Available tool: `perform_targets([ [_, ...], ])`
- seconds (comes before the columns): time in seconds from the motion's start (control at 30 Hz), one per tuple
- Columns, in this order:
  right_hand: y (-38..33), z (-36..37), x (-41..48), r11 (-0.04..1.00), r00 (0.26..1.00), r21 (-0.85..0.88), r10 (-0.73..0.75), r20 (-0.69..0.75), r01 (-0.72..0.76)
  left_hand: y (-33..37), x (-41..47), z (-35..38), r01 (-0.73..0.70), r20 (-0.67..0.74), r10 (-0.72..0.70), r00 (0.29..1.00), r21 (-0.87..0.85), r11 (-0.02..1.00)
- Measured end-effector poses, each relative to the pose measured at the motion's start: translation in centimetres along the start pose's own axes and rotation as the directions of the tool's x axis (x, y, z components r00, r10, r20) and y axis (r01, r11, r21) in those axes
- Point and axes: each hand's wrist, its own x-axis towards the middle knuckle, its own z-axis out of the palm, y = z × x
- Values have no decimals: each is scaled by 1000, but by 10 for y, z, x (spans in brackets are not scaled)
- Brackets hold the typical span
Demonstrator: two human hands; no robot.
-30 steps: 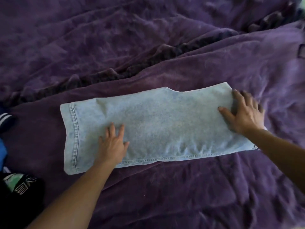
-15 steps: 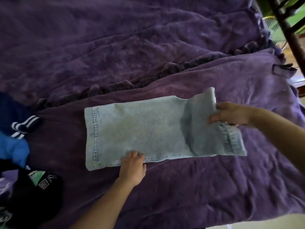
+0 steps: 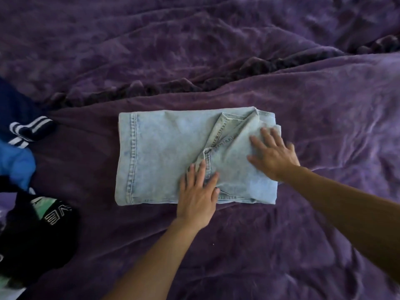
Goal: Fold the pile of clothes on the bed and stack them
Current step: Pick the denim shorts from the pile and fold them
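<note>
**Palms flat on denim**

The pale blue folded denim jeans [image 3: 164, 156] lie on the purple plush blanket [image 3: 270, 245]. The left hand [image 3: 198, 198] and right hand [image 3: 273, 158] press them, fingers straight and spread (gripping nothing). A dark clothes heap [image 3: 36, 230] lies well apart, leftward.

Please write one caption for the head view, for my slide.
Folded jeans pressed flat by left hand and right hand on purple blanket.
</note>
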Motion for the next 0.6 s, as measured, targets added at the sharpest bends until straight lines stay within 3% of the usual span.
perform_targets([
  [0.07,21,14,1,999,997,14,50,61,-51,-9,5,27,-13,113,6,994,58,998],
  [0.17,33,28,-7,948,966,297,178,-188,-117,-15,4,49,-25,137,14,990,85,996],
  [0.2,31,31,-10,858,924,483,313,-218,-177,-15,5,51,-27,148,15,989,79,997],
  [0.27,22,29,-16,508,851,805,525,-7,-307,-17,7,50,-34,184,21,983,71,997],
  [0.33,11,16,-19,227,846,892,471,251,-391,-20,8,43,-47,205,42,978,23,999],
  [0.37,5,6,-22,152,861,905,402,310,-397,-22,9,37,-45,202,51,978,-36,998],
  [0.43,-9,-20,-31,113,916,941,290,277,-320,-25,13,22,13,157,34,987,-287,958],
  [0.47,-19,-34,-35,129,950,963,241,201,-236,-27,15,12,82,156,-8,988,-469,879],
  [0.53,-52,-66,-48,204,992,976,120,50,-74,-33,13,-10,266,246,-114,963,-779,567],
  [0.6,-101,-90,-57,337,999,941,22,-31,21,-49,3,-31,351,293,-227,929,-891,287],
])
